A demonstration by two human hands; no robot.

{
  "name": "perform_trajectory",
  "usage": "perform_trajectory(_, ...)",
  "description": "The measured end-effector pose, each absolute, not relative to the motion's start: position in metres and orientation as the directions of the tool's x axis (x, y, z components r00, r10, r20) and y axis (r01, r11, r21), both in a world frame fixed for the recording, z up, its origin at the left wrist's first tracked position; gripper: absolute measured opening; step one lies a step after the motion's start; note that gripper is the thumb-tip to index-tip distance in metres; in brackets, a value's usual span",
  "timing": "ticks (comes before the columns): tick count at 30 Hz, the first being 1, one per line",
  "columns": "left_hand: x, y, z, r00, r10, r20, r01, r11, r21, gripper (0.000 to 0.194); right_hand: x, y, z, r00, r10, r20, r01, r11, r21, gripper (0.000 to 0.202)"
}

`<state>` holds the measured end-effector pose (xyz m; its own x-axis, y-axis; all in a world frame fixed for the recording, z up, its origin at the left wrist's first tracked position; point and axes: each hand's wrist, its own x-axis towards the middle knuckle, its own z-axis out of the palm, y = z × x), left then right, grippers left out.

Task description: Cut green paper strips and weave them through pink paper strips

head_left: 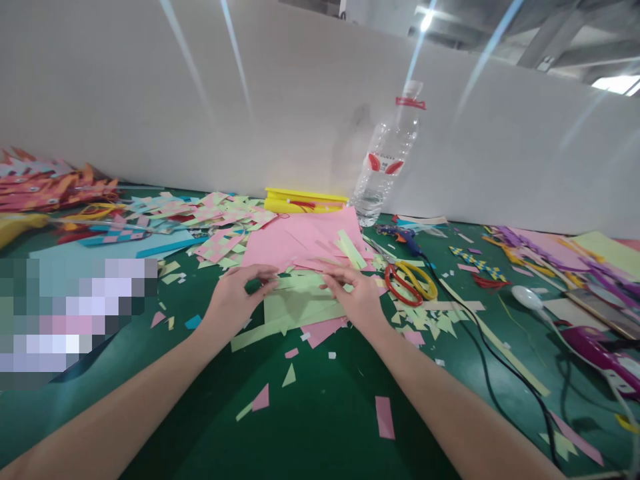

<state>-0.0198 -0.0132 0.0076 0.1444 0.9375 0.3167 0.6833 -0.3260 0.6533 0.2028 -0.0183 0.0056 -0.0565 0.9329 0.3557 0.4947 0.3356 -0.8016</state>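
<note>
My left hand [239,295] and my right hand [356,293] face each other over the middle of the table, thumb and forefinger pinched on each side. Between the fingertips stretches a light green paper strip [301,283], one end in each hand. Beneath it lies a light green sheet [300,308], with a bit of pink paper under its lower edge. Just beyond my hands are large pink sheets [300,233] with a short green strip resting on them. Scissors with red and yellow handles [411,283] lie to the right of my right hand.
A clear plastic bottle [386,160] stands against the white partition [225,100], beside a yellow folded holder [280,200]. Woven paper pieces [225,220] pile up at left. A blue glue gun [407,239], its black cable [485,337] and a purple glue gun [600,350] lie right. Scraps litter the green table.
</note>
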Motion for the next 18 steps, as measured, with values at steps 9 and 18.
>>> perform_trajectory(9, -0.01, -0.024, 0.004, 0.551, 0.691, 0.467, 0.716, -0.679, 0.16, 0.023, 0.205, -0.014, -0.001, -0.075, 0.915, 0.397, 0.609, 0.357, -0.708, 0.025)
perform_trajectory(18, -0.002, -0.029, -0.004, 0.668, 0.637, 0.385, 0.665, -0.743, 0.074, 0.022, 0.199, -0.02, -0.002, -0.115, 0.878, 0.465, 0.574, 0.44, -0.69, 0.025)
